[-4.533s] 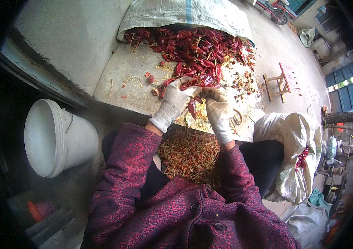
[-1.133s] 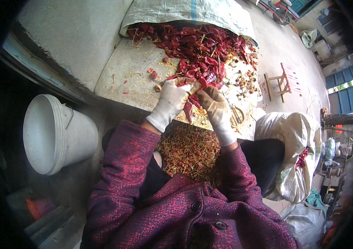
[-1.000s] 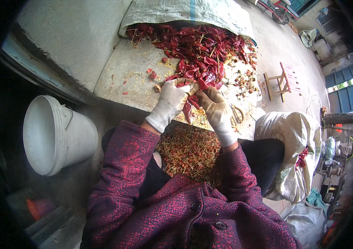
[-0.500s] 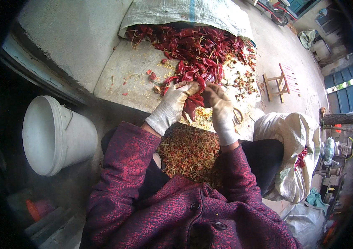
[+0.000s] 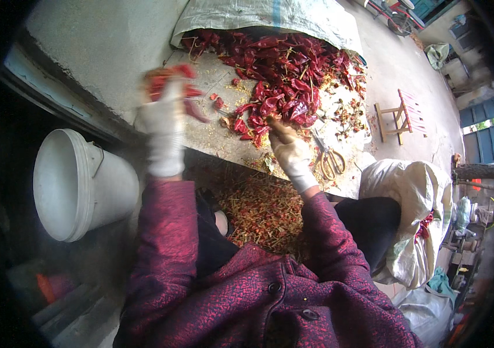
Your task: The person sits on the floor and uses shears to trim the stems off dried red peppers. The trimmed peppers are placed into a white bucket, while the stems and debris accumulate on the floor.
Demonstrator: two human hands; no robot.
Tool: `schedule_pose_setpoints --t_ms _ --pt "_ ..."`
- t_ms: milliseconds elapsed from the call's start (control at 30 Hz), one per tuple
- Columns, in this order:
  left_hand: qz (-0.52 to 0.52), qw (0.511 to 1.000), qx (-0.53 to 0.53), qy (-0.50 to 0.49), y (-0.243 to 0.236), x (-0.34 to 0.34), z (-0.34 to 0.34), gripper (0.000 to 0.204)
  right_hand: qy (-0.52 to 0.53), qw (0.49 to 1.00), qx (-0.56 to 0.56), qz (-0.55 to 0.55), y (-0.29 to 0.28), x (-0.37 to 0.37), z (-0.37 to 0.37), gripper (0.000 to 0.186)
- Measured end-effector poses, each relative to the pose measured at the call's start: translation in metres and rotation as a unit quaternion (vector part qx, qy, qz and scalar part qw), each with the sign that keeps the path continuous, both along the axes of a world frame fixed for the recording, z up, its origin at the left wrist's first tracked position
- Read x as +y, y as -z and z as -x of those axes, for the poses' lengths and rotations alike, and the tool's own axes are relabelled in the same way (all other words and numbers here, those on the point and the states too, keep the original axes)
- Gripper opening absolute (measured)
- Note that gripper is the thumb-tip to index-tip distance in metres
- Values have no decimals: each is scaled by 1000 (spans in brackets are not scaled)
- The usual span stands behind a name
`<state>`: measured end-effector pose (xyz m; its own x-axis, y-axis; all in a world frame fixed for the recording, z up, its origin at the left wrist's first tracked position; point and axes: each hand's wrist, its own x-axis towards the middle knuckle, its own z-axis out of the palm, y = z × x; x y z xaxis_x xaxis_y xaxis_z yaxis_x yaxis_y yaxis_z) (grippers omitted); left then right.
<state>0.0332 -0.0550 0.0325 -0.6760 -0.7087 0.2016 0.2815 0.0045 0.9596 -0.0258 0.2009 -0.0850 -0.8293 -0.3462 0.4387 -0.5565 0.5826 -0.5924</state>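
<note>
My left hand [image 5: 163, 119], gloved and blurred, is closed on dried red chilli pieces [image 5: 189, 72] above the slab's left part. My right hand [image 5: 287, 149], also gloved, has its fingers curled together at the front of the chilli pile [image 5: 282, 75]; whatever they hold is hidden. The pile spills from a white woven sack [image 5: 258, 14] over the pale slab [image 5: 206, 136], with seeds and stems scattered around. Scissors [image 5: 332, 164] lie right of my right hand. Below the slab, between my legs, is a heap of stems and chilli bits [image 5: 264, 220].
A white bucket [image 5: 76, 185] stands tilted-looking at the left, beside a wall [image 5: 84, 52]. A white sack [image 5: 404, 220] with chillies showing sits at my right leg. A low wooden stool [image 5: 401, 116] stands on the right; farther back are a wheeled vehicle [image 5: 398, 23] and a blue gate [image 5: 488, 133].
My hands were together around red chillies. Now my left hand has swung up and left carrying red pieces, and my right hand stays at the pile, angled further left.
</note>
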Motion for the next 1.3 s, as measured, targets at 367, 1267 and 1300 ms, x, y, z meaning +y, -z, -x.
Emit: schedule_pose_setpoints --t_ms 367,1267,1300 --pt "531 540 -488 -433 -40 -215 -217 69 -38 941 71 -330 63 -18 40 21" --pt "-61 980 -142 129 33 33 45 20 27 992 -80 -90 -12 -10 4 74" --pt "-87 974 -160 135 33 30 43 24 9 995 11 -102 -7 -20 6 93"
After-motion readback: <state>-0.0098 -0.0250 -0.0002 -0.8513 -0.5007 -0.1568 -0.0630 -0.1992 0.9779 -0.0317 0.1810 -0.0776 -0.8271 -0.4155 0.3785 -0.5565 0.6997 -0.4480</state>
